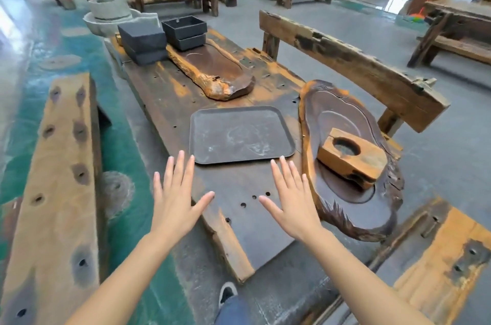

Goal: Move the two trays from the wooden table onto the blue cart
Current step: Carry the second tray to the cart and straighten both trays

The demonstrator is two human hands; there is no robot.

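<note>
A dark, flat rectangular tray (240, 133) lies in the middle of the long wooden table (164, 96). My left hand (175, 192) hovers just short of the tray's near left corner, palm down, fingers spread. My right hand (291, 200) is held the same way below the tray's near right corner. Both hands hold nothing and touch nothing. A long carved wooden tea tray (212, 69) lies further back on the table. An oval carved wooden tray (345, 154) lies to the right, with a wooden block (352, 160) on it. No blue cart is in view.
Two stacks of dark boxes (143, 42) (184, 31) stand at the table's far end. A wooden bench (55, 192) runs along the left, a bench with a backrest (345, 64) along the right. More wooden tables and planters stand further back.
</note>
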